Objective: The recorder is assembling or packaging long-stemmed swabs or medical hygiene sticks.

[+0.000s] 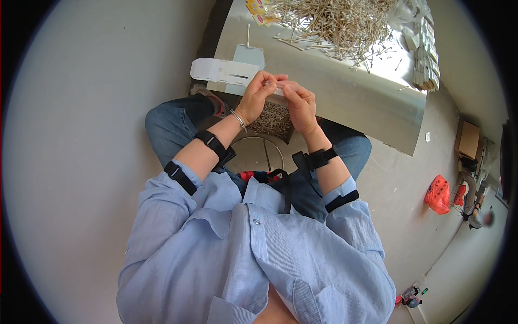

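Both of my hands meet over the near edge of the metal-topped table (345,89). My left hand (257,97) and my right hand (302,107) pinch a small translucent packet (278,92) between thumbs and fingers. Fingers cover most of it, so its contents cannot be made out. Just left of my left hand lies a long white flat piece (216,70) with a rounded end and a dark slot. Under it is a grey-blue pad (249,55), with a single cotton swab (248,35) at its far edge.
A big heap of loose cotton swabs (340,24) covers the far table. Yellow-and-white cards (260,11) sit left of it, stacked packets (426,56) at the right edge. Below my hands, a container holds more swabs (272,120). A red bag (438,194) rests on the floor.
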`<action>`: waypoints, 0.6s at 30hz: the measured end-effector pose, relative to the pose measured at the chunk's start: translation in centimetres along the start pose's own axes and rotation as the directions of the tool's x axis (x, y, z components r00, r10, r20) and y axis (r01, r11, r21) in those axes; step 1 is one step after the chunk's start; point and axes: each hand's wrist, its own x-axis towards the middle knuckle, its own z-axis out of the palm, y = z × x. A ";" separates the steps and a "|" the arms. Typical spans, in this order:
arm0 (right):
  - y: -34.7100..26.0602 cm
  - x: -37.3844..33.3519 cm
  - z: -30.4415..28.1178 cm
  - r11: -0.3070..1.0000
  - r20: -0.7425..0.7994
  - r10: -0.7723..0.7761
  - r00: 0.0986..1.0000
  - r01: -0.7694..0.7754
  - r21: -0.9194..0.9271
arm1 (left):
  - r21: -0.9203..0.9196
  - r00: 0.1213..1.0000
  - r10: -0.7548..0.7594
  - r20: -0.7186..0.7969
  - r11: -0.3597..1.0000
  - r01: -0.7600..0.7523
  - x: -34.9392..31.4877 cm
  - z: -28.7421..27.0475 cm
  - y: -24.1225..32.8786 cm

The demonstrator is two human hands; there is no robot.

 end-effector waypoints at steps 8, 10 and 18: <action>-0.5 0.0 -0.2 0.996 0.003 0.023 1.000 -0.022 -0.081 | 0.032 0.999 0.010 0.037 0.999 -0.011 0.1 0.1 0.0; -0.1 -0.1 -0.3 0.996 0.004 0.016 1.000 -0.015 -0.084 | 0.028 0.998 0.032 0.050 0.999 -0.033 0.3 0.1 -0.3; -1.0 0.5 0.6 0.879 -0.031 -0.181 0.983 0.147 -0.454 | 0.043 0.999 0.046 -0.007 0.998 -0.045 0.6 0.0 0.5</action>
